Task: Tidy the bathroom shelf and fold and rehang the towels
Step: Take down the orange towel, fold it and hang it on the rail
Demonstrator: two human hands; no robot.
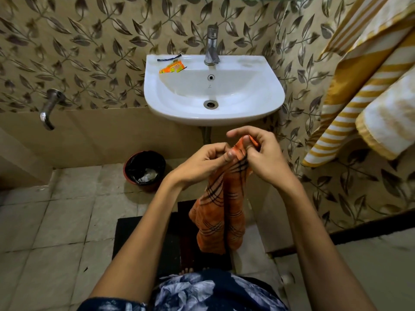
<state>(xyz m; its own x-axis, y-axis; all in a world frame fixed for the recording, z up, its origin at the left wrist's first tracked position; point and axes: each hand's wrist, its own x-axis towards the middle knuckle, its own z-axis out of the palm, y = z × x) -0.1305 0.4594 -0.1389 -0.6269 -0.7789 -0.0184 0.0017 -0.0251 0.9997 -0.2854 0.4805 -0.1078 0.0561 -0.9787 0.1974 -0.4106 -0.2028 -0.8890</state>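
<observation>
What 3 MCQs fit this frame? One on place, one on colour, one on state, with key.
1. Where do the torn sachets lie?
A. on the sink rim, left of the tap
B. in the bin
C. on the floor mat

2. What colour is the small towel in the hands?
A. white with yellow stripes
B. orange with dark checks
C. plain blue

3. How is that towel held?
A. folded flat on the sink
B. draped on a rail
C. pinched at its top by both hands, hanging loose

Key: A, they rest on the white sink beside the tap; B, orange cloth with black lines; C, left hand and right hand grip its top edge.
</observation>
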